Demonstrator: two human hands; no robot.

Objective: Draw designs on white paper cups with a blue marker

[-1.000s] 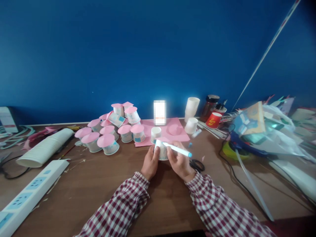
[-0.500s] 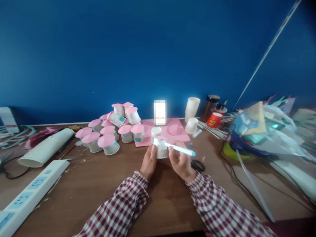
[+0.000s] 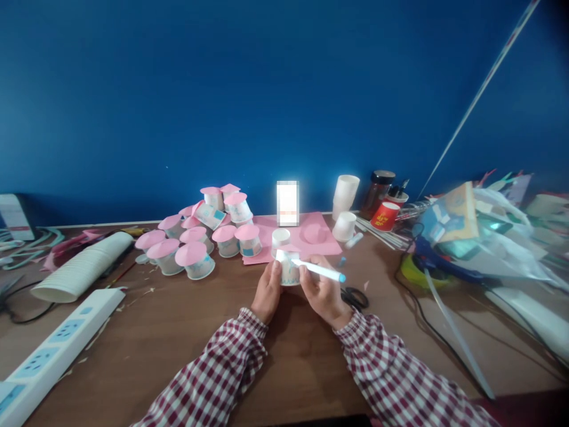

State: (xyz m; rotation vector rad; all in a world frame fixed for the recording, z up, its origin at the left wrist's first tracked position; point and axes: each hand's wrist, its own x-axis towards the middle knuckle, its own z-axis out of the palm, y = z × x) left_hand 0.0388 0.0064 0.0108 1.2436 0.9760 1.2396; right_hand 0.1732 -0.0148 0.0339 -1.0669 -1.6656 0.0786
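Observation:
My left hand (image 3: 267, 292) is closed on the left side of a white paper cup (image 3: 290, 274), turned upside down with blue marks drawn near its rim. My right hand (image 3: 323, 292) grips a white marker (image 3: 320, 270) with a light blue end, its tip at the upper side of the cup. The fingers of my right hand are also close to the cup's right side. Just behind stands another white cup (image 3: 281, 238), in front of a pink paper sheet (image 3: 300, 222). Black-handled scissors (image 3: 355, 297) lie right of my right hand.
Several cups with pink paper cone tops (image 3: 192, 254) stand to the left. A power strip (image 3: 57, 350) and a stack of paper cups (image 3: 84, 267) lie farther left. At right are white cups (image 3: 345, 227), a red cup (image 3: 386, 216), a jar (image 3: 377, 193) and plastic bags (image 3: 498, 231).
The marker has shifted slightly left and its blue end sits a little lower. The cup in my left hand looks slightly turned, showing different blue marks.

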